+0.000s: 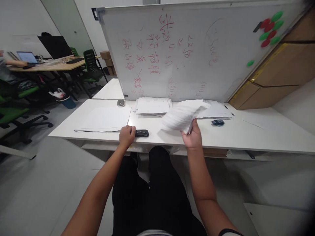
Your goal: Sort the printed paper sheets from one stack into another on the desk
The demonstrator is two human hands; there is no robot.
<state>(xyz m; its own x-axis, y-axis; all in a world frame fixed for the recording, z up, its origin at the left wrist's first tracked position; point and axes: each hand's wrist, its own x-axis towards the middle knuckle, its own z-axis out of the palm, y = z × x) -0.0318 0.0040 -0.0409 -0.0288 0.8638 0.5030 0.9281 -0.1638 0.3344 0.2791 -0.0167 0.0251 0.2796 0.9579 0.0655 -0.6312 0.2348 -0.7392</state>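
My right hand [192,135] is closed around the lower right edge of a few paper sheets [180,117], which are tilted up over the desk and slightly bent. My left hand [127,136] has its fingers curled at the left end of a black stapler [142,133] lying near the desk's front edge. The hand covers that end of it. Just beyond the left hand lies a wide stack of white paper [105,118]. Further back, another paper pile [154,105] sits in front of the whiteboard, and a third pile [215,109] lies partly behind the held sheets.
The white desk [258,134] runs across the view. A whiteboard [147,49] with red writing and magnets stands behind it. A dark crumpled item [218,122] lies at right, a small grey object [120,103] at back left. Cardboard boxes [278,75] lean right; a person's arm [17,63] shows far left.
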